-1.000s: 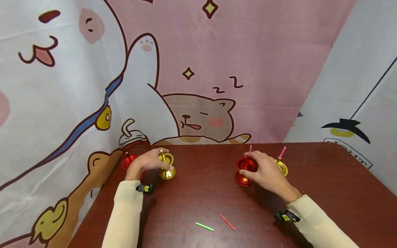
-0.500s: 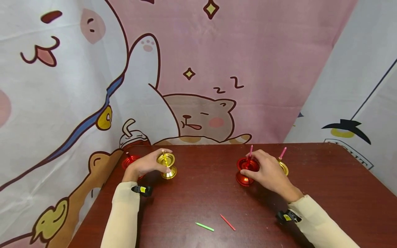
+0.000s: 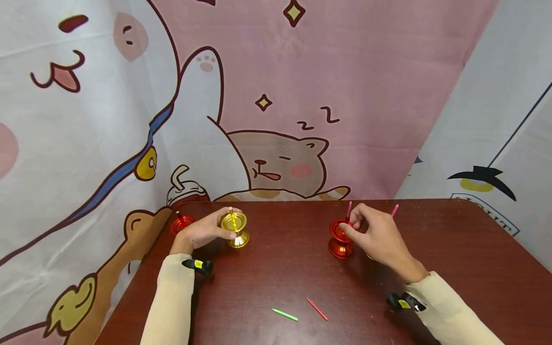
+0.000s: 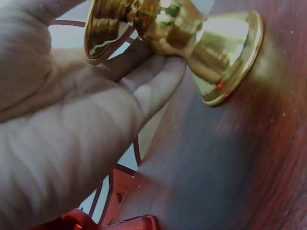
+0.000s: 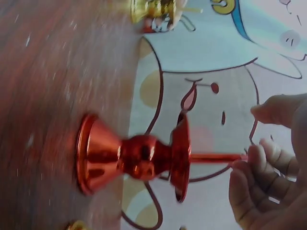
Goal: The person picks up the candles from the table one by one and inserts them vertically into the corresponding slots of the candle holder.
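Observation:
My left hand (image 3: 207,232) grips a gold candlestick (image 3: 238,238), its thumb in front and fingers behind. In the left wrist view, fingers lie behind the narrow waist of the gold candlestick (image 4: 180,26). A red candlestick (image 3: 340,249) stands upright on the table with a pink candle (image 3: 349,209) above it. My right hand (image 3: 379,235) is beside its top. In the right wrist view, the thumb (image 5: 273,109) is apart from the fingers (image 5: 254,184), which are at the upper end of the red candlestick's stem (image 5: 211,157).
Another red candlestick (image 3: 183,222) stands behind my left wrist. A second pink candle (image 3: 395,210) shows behind my right hand, its gold holder mostly hidden. A green candle (image 3: 284,315) and a red candle (image 3: 317,309) lie on the brown table (image 3: 258,278). A printed cloth (image 3: 371,96) hangs behind.
My left hand has moved the gold candlestick slightly to the right. The right hand has let go of the red candlestick's body and risen toward its candle.

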Motion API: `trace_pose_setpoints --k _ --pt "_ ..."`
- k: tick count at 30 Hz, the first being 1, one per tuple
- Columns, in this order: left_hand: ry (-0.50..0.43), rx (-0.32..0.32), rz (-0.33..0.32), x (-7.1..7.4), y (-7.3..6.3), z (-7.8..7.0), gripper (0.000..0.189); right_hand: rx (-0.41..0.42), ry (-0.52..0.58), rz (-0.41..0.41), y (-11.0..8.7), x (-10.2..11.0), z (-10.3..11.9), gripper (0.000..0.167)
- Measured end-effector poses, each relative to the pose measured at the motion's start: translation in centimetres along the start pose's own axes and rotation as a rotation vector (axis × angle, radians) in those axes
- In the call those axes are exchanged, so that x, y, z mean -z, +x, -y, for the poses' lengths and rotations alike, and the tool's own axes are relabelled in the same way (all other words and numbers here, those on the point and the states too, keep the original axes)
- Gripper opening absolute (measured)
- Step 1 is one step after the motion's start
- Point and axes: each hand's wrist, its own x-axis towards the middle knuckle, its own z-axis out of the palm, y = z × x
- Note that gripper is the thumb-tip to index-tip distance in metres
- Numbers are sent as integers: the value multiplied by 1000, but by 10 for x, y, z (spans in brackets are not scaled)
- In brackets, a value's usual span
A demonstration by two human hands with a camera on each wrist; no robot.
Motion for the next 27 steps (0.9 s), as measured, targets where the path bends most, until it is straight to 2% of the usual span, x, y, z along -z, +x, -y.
trace_pose_setpoints --k 4,10,15,18,20,27 --pt "-51 -22 22 -1 3 2 83 16 158 135 1 -1 9 23" --pt "-72 -46 46 -5 7 3 82 52 438 429 -1 -10 10 16" --pt "-83 -46 59 -11 11 3 80 61 599 636 -5 -25 5 21" --pt "-91 -39 61 -13 13 2 79 81 633 725 -10 -36 3 24" --pt "-91 -36 66 -15 14 2 79 108 619 765 -14 -43 2 26" --pt "-92 -34 88 -21 18 -3 82 229 479 816 -25 -57 13 37"
